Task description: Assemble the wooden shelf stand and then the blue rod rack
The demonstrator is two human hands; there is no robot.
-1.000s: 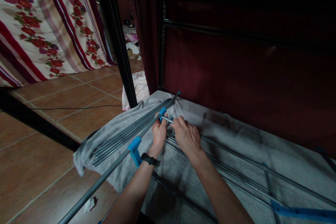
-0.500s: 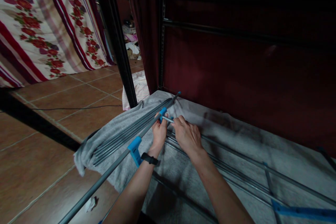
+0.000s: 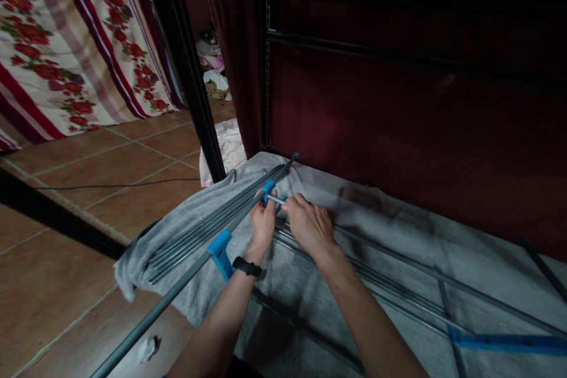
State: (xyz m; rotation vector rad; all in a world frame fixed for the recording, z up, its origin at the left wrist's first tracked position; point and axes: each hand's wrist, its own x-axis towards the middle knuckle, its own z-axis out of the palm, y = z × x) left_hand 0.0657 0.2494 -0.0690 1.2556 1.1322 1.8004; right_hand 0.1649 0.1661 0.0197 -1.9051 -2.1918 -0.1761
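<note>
My left hand point(image 3: 262, 225) is closed around a blue plastic connector point(image 3: 268, 186) on a long grey tube point(image 3: 177, 287) that slants across the view. The fingers of my right hand point(image 3: 309, 225) wrap a thin metal tube point(image 3: 276, 199), whose end meets the connector; whether it sits inside I cannot tell. Nearer me, a second blue connector point(image 3: 220, 243) is on the same long tube, beside my left wrist with its black band point(image 3: 248, 267). Loose grey tubes point(image 3: 199, 227) lie to the left, and several more metal tubes point(image 3: 398, 290) stretch off to the right.
A grey blanket point(image 3: 186, 301) lies under the tubes. Black metal posts point(image 3: 190, 65) frame the space, with a dark red curtain point(image 3: 376, 112) behind. A blue bar point(image 3: 509, 342) is at lower right. Crumpled paper point(image 3: 147, 348) and a cable point(image 3: 115, 185) lie on the tiled floor.
The whole view has shifted slightly, so everything appears a little further left. Both hands keep their grip, and the thin tube's end stays at the blue connector.
</note>
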